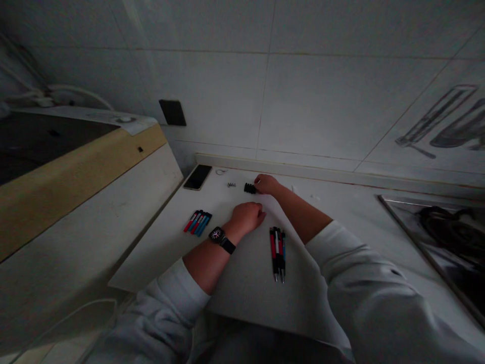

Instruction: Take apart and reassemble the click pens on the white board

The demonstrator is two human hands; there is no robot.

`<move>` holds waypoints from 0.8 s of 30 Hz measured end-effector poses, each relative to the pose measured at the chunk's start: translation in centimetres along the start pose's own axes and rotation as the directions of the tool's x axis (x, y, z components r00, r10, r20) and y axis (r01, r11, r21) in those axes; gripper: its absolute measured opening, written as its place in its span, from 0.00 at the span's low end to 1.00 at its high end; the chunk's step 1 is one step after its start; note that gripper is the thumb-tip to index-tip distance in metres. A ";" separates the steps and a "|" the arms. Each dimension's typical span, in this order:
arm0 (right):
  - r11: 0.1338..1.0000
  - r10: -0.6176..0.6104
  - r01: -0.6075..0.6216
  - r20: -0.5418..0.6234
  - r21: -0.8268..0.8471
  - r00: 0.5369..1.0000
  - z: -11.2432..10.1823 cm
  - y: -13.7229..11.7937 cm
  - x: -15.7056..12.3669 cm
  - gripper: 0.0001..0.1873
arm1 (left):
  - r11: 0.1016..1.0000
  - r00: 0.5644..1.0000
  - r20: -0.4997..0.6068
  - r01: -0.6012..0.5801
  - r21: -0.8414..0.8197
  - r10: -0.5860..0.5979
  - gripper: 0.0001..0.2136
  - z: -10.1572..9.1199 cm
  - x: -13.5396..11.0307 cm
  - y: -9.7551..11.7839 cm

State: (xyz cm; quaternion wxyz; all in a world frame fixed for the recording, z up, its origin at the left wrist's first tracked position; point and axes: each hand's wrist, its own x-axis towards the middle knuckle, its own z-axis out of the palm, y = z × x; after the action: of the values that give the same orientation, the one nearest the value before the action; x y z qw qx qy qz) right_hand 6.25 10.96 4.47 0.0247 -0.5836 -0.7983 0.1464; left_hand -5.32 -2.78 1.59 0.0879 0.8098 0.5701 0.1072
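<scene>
My right hand (267, 184) reaches to the far side of the white counter (242, 283) and its curled fingers touch a small cluster of black parts (249, 188). My left hand (248, 216), with a black watch on the wrist, rests on the counter in a loose fist; nothing shows in it. A row of assembled pens (278, 251) in red, white, black and blue lies just right of my left forearm. Several red and blue pen barrels (197, 222) lie to the left of that hand. A small spring (231, 185) sits near the black parts.
A dark phone (197, 177) lies at the counter's back left corner. A tall cabinet with a wooden edge (76, 177) stands on the left. A gas hob (447, 237) fills the right side. A tiled wall (303, 101) rises behind.
</scene>
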 end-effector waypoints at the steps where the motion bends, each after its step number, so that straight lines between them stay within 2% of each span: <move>1: 1.000 -0.003 0.003 -0.023 0.010 1.000 -0.1 0.2 -0.5 0.17 | 1.000 1.000 0.002 0.001 0.005 -0.001 0.15 0.0 0.0 0.0; 5: 0.997 -0.051 0.057 -0.102 0.056 0.993 -0.6 2.0 -4.3 0.17 | 1.000 1.000 0.000 0.001 0.006 -0.001 0.14 0.2 0.1 -0.3; 8: 0.979 -0.158 0.174 -0.142 0.107 0.977 -1.0 4.0 -8.8 0.13 | 1.000 1.000 -0.005 0.010 0.004 -0.010 0.14 0.4 0.1 -0.4; 12: 0.964 -0.215 0.229 -0.110 0.136 0.970 -0.9 6.4 -15.3 0.10 | 1.000 1.000 -0.007 0.008 0.007 -0.008 0.15 0.4 0.2 -0.4; 15: 0.946 -0.257 0.260 -0.041 0.196 0.966 -0.3 7.2 -19.0 0.10 | 1.000 1.000 -0.023 0.001 0.022 -0.001 0.14 0.3 0.2 -0.5; 18: 0.894 -0.380 0.360 0.024 0.267 0.925 0.3 7.3 -21.0 0.11 | 0.999 0.999 -0.040 -0.003 0.033 0.004 0.14 0.4 0.3 -0.7; 21: 0.827 -0.507 0.479 0.021 0.293 0.862 0.8 7.3 -21.6 0.13 | 1.000 0.999 -0.049 -0.002 0.023 0.003 0.14 0.3 0.3 -1.0; 24: 0.819 -0.541 0.524 0.011 0.235 0.841 1.0 7.3 -21.8 0.14 | 1.000 0.999 -0.047 0.007 0.003 -0.007 0.14 0.2 0.2 -1.1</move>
State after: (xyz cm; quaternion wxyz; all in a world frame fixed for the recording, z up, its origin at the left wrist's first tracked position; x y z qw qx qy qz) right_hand 19.71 -7.66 4.43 0.0991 -0.3246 -0.9083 0.2446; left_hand -6.23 -2.20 1.16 0.0735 0.8052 0.5751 0.1246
